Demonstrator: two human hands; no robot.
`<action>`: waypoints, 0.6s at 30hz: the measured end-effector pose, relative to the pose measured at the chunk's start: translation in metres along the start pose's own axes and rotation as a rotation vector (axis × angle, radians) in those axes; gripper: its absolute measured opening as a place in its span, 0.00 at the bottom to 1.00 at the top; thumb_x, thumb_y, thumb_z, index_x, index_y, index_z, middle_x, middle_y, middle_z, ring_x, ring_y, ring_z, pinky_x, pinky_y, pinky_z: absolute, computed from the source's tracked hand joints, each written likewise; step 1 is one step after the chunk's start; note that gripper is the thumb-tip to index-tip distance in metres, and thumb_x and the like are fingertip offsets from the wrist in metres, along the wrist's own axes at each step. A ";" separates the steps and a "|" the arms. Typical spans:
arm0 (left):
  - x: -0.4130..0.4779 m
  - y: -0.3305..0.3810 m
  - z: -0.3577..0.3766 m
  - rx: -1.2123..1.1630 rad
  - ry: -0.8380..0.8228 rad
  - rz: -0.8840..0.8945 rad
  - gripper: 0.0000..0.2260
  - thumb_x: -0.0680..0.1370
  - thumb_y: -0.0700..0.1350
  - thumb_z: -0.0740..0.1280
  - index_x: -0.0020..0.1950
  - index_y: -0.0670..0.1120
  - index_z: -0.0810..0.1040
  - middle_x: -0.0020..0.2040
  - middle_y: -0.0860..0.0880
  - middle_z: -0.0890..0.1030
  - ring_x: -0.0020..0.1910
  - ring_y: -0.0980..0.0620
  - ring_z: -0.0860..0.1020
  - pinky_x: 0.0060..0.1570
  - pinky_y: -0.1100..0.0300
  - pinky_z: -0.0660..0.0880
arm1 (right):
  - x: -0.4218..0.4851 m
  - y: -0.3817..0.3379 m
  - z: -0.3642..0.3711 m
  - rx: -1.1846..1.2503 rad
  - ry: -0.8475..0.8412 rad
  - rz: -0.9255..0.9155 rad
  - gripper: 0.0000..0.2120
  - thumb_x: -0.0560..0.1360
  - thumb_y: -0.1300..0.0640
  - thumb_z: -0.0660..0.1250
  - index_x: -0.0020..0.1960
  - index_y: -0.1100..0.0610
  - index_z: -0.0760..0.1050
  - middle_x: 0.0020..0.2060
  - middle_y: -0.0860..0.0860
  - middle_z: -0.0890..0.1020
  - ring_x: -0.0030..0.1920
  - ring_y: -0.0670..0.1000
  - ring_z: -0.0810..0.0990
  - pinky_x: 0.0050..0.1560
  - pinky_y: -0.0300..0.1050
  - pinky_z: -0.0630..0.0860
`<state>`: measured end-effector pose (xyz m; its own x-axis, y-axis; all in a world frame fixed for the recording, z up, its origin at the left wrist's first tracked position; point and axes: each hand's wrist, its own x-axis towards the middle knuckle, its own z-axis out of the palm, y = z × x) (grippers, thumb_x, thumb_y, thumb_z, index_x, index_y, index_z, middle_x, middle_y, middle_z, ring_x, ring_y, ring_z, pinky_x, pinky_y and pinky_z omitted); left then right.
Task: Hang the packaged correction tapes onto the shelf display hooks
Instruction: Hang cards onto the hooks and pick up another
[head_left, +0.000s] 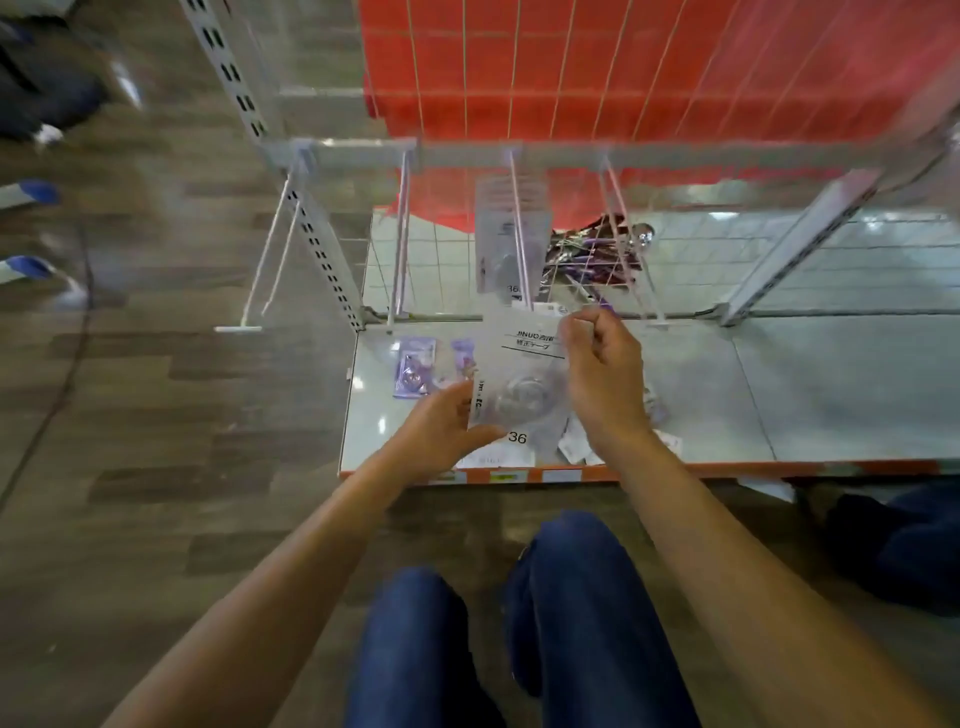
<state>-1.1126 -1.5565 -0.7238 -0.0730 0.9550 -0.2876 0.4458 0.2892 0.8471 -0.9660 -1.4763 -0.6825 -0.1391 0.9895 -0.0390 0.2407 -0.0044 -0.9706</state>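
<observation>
Brown wood floor (156, 405) lies all around a white shelf (779, 395) with an orange front edge. At the back of the shelf stands a red wall (571, 67) with thin wires across it. Above the shelf runs a grey bar (675, 156), and long thin hooks (400, 234) stick out from it toward the person. One hanging pack (501, 239) is on a hook above the middle of the shelf.

Just above the front of the shelf, both hands hold a clear pack of correction tape (524, 384) with the number 36 on it. The left hand (441, 426) grips its lower left edge with thumb and fingers. The right hand (602, 374) has its fingers curled tight and pinches the top of the pack.

Small purple packs (413, 366) lie flat on the left part of the shelf. Some other packs (571, 447) lie on the shelf near its front edge, but they are blurry. In front of the shelf are the person's knees (571, 571) in blue jeans.
</observation>
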 end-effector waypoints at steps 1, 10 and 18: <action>0.006 -0.010 0.005 -0.017 -0.002 0.007 0.12 0.74 0.42 0.73 0.53 0.54 0.74 0.45 0.59 0.79 0.42 0.66 0.79 0.45 0.72 0.77 | 0.002 0.012 0.003 0.005 0.011 -0.023 0.06 0.77 0.55 0.62 0.41 0.48 0.72 0.40 0.49 0.79 0.46 0.53 0.80 0.46 0.53 0.78; 0.059 -0.081 0.043 0.010 0.180 0.184 0.12 0.72 0.46 0.74 0.51 0.55 0.77 0.44 0.54 0.82 0.42 0.56 0.82 0.44 0.62 0.80 | 0.022 0.082 0.023 0.079 0.111 -0.291 0.05 0.74 0.53 0.62 0.39 0.46 0.71 0.34 0.44 0.75 0.39 0.47 0.74 0.44 0.50 0.75; 0.088 -0.101 0.040 0.022 0.254 0.249 0.10 0.72 0.45 0.74 0.51 0.50 0.79 0.43 0.51 0.84 0.41 0.53 0.83 0.47 0.50 0.81 | 0.045 0.098 0.034 0.119 0.132 -0.475 0.07 0.76 0.56 0.62 0.40 0.47 0.70 0.31 0.40 0.70 0.32 0.39 0.67 0.38 0.38 0.66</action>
<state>-1.1288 -1.5042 -0.8525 -0.1782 0.9828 0.0492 0.4966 0.0467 0.8667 -0.9812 -1.4368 -0.7876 -0.0825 0.8960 0.4363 0.0684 0.4419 -0.8945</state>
